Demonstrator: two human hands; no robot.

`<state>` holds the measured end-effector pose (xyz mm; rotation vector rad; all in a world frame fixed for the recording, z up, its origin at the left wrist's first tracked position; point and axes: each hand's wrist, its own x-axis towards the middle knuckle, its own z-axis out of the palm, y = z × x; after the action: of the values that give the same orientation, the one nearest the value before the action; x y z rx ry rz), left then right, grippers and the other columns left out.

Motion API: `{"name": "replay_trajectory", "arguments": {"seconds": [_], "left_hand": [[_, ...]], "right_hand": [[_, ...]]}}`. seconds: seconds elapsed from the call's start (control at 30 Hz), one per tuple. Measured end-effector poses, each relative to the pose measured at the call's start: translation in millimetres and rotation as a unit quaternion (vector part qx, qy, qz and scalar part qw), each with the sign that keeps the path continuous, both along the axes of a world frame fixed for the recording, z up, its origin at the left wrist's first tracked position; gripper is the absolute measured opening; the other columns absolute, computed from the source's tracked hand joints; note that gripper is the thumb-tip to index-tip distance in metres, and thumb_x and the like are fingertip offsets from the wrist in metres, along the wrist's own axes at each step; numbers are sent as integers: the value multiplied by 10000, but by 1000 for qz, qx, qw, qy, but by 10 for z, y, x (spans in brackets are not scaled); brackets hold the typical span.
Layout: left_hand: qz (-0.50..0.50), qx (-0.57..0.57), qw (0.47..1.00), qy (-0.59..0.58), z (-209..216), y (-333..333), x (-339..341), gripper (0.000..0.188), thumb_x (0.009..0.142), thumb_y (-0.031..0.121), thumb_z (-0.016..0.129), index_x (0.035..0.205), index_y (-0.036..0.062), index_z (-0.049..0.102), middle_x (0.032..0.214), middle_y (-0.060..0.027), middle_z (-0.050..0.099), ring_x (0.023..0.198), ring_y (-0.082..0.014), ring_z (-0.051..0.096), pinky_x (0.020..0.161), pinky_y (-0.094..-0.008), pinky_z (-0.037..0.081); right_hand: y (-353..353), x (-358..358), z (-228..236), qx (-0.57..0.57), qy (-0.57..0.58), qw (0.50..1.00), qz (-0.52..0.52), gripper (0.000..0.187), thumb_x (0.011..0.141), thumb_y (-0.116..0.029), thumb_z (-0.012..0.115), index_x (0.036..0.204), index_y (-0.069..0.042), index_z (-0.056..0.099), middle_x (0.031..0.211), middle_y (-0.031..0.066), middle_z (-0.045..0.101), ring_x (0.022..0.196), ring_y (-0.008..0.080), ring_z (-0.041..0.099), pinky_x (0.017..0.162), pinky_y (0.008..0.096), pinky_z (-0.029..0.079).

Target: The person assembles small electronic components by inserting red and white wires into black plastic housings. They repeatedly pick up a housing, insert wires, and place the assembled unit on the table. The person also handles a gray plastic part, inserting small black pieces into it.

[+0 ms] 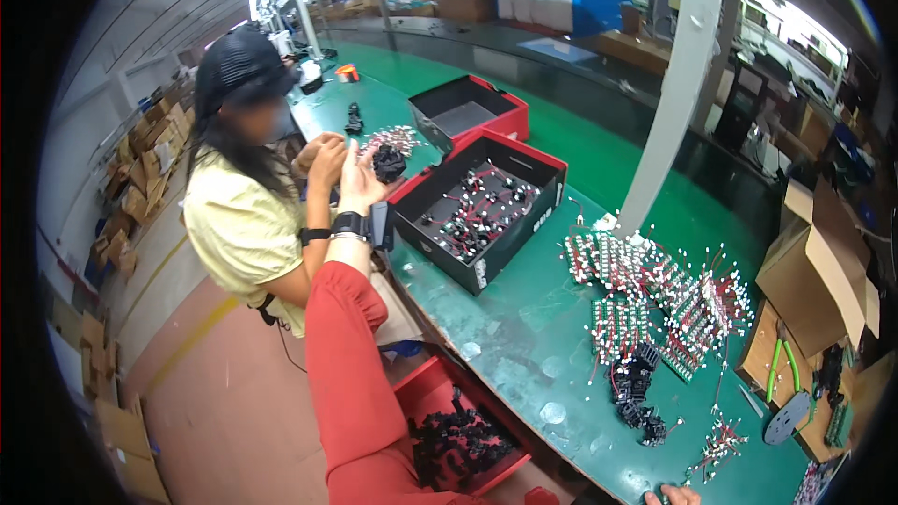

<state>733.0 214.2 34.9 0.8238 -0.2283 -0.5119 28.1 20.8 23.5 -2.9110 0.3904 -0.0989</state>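
Hand raised over green bench, fingers spread, holding nothing.
Nearest: black box of small black-and-red wired parts; right hand barely visible, grip unclear.

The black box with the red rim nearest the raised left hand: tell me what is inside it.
The black box holds loose small black parts with red wires scattered over its floor. The near wall hides the closest strip of that floor.

Single head view, looking down-right along green bench, near; left hand raised.
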Motion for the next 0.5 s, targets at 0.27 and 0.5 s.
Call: {"name": "replay_trajectory", "arguments": {"seconds": [0.27,0.5], "left_hand": [[-54,32,998,-18,102,73,28,724,793,709,340,1302,197,387,1213,-178,482,1056,-356,465,952,-516,291],[183,78,978,-65,494,427,-1139,580,913,466,391,1307,41,368,1329,-156,412,1215,-272,406,981,-409,339]], "right_hand": [[43,-9,39,31,-15,999,-14,497,685,-176,695,1157,-130,543,1195,136,483,1043,349,471,886,467,398],[-84,123,150,9,-27,998,58,505,669,-222,662,1152,-136,545,1118,87,490,976,269,478,840,399,413]]}}
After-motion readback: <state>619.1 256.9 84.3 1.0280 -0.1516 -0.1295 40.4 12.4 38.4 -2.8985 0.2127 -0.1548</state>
